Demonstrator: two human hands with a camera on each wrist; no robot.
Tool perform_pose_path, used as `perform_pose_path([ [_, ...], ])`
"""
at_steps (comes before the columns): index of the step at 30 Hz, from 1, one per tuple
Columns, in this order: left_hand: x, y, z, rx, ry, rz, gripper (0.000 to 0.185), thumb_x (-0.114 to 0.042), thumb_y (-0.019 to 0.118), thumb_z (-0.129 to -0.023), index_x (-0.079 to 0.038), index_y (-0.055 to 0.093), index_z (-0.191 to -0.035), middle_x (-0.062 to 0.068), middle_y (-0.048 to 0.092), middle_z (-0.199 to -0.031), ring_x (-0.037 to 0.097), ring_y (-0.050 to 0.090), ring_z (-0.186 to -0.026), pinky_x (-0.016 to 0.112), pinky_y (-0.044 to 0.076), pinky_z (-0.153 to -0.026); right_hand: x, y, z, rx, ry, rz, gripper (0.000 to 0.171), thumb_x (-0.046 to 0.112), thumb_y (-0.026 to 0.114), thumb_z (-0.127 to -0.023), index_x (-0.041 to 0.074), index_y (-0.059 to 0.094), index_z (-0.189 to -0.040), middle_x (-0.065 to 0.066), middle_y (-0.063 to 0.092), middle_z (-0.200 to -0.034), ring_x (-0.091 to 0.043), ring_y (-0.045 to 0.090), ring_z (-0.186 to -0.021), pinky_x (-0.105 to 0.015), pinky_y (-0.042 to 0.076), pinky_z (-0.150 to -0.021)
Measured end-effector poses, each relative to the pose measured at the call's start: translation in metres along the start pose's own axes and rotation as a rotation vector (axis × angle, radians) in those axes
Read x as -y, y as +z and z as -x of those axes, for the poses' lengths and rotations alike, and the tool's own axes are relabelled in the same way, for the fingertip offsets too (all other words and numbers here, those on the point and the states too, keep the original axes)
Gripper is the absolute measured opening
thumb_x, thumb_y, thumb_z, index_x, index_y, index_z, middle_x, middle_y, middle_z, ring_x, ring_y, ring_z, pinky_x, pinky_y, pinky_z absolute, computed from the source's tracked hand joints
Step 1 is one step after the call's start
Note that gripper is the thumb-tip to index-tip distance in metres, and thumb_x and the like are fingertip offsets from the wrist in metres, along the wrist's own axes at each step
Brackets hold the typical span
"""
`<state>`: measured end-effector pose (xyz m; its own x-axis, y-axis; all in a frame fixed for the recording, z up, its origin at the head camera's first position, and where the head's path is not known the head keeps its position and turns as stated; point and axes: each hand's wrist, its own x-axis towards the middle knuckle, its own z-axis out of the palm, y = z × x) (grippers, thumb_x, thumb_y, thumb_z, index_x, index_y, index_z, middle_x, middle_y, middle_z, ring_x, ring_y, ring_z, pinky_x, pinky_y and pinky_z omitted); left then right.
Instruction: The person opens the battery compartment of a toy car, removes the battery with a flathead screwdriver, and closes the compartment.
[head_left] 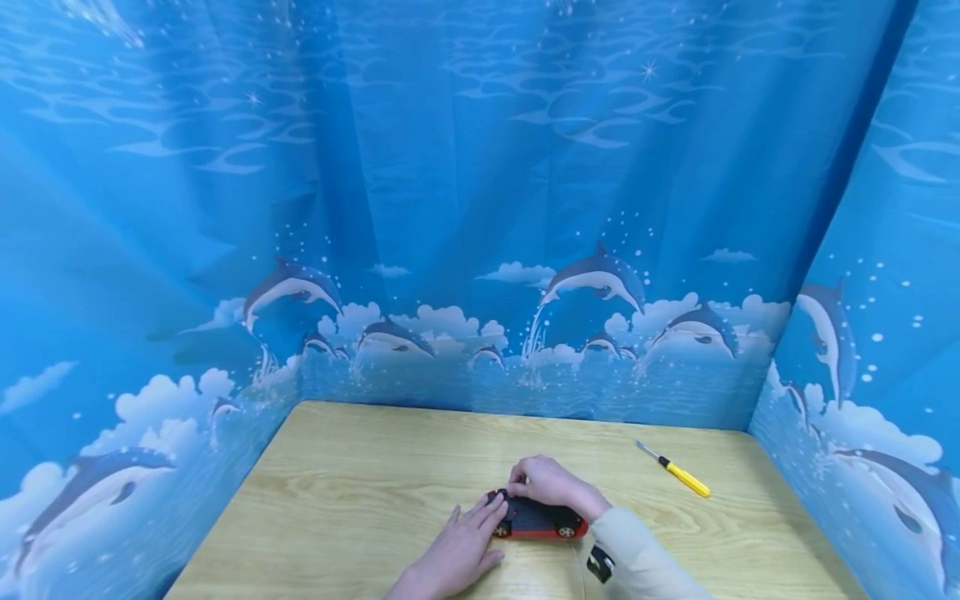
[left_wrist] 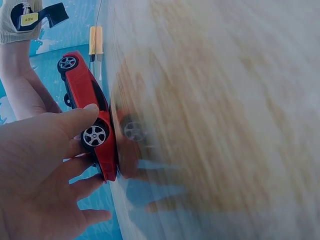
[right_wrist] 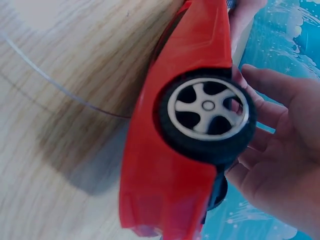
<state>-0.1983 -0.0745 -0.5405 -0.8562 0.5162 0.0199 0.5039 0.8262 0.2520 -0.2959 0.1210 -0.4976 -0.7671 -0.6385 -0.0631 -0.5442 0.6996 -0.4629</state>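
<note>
A: What are the hands doing?

B: Both are on the small red plastic toy car (head_left: 542,521), which lies upside down on the pale wood-grain table (head_left: 337,500), dark underside up, near the front edge. The left hand (head_left: 457,550) has its fingers stretched out nearly straight, tips touching the car's left end by a wheel (left_wrist: 94,135), so it seems to steady the car rather than grasp it.

A: And the right?

B: The right hand (head_left: 551,483) curls over the far side of the car, fingers cupped about the body beside a silver-spoked wheel (right_wrist: 207,107). That hold would keep the flipped car from rocking on its roof.

A: Anything else near?

B: A yellow-handled screwdriver (head_left: 675,471) lies apart to the right, untouched. Blue dolphin-print curtains (head_left: 480,208) wall the table in.
</note>
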Motion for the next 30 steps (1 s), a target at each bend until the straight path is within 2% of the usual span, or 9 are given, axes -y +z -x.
perform_pose_path([
  [9, -0.002, 0.000, 0.002, -0.050, 0.020, -0.027, 0.066, -0.043, 0.064, -0.097, -0.013, 0.046, -0.153, 0.004, 0.039, -0.161, 0.027, 0.040, -0.146, 0.062, 0.041, -0.109, -0.001, -0.002, 0.003, -0.005, -0.009, -0.092, 0.011, 0.022, 0.066, -0.099, 0.015, 0.073, -0.095, 0.005, 0.066, -0.092, -0.012, 0.058, -0.082, -0.033, 0.046, -0.075],
  [15, -0.004, 0.000, 0.002, -0.034, 0.003, -0.029, 0.066, -0.043, 0.064, -0.097, -0.014, 0.045, -0.154, 0.003, 0.038, -0.161, 0.027, 0.039, -0.147, 0.062, 0.041, -0.110, -0.006, -0.007, 0.002, 0.035, -0.049, -0.165, 0.009, 0.021, 0.065, -0.100, 0.017, 0.068, -0.092, 0.008, 0.066, -0.091, -0.006, 0.054, -0.078, -0.026, 0.045, -0.071],
  [19, -0.004, 0.000, 0.001, -0.040, 0.008, -0.030, 0.066, -0.043, 0.065, -0.097, -0.012, 0.046, -0.153, 0.005, 0.040, -0.161, 0.028, 0.040, -0.146, 0.062, 0.041, -0.109, -0.010, -0.013, 0.003, 0.055, -0.085, -0.205, 0.006, 0.011, 0.065, -0.099, 0.014, 0.068, -0.096, 0.005, 0.068, -0.092, -0.008, 0.060, -0.084, -0.026, 0.050, -0.076],
  [22, -0.004, 0.000, 0.001, -0.038, 0.009, -0.029, 0.066, -0.042, 0.065, -0.097, -0.012, 0.046, -0.153, 0.005, 0.040, -0.160, 0.028, 0.040, -0.146, 0.062, 0.041, -0.109, -0.013, -0.017, 0.006, 0.065, -0.095, -0.230, 0.012, 0.006, 0.065, -0.098, 0.012, 0.073, -0.104, 0.003, 0.071, -0.098, -0.011, 0.064, -0.092, -0.029, 0.053, -0.082],
  [26, -0.004, 0.001, 0.002, -0.049, 0.010, -0.030, 0.066, -0.042, 0.066, -0.096, -0.011, 0.047, -0.152, 0.006, 0.041, -0.160, 0.029, 0.041, -0.145, 0.062, 0.041, -0.109, -0.016, -0.020, 0.008, 0.062, -0.101, -0.250, 0.017, 0.006, 0.064, -0.099, 0.013, 0.077, -0.105, 0.005, 0.074, -0.101, -0.013, 0.067, -0.100, -0.034, 0.054, -0.092],
  [30, -0.004, 0.001, 0.003, -0.068, 0.020, -0.045, 0.066, -0.042, 0.066, -0.096, -0.010, 0.048, -0.151, 0.007, 0.043, -0.159, 0.029, 0.043, -0.144, 0.062, 0.042, -0.108, -0.020, -0.021, 0.008, 0.031, -0.106, -0.300, 0.016, 0.009, 0.063, -0.099, 0.013, 0.078, -0.103, 0.005, 0.074, -0.102, -0.014, 0.067, -0.101, -0.034, 0.053, -0.093],
])
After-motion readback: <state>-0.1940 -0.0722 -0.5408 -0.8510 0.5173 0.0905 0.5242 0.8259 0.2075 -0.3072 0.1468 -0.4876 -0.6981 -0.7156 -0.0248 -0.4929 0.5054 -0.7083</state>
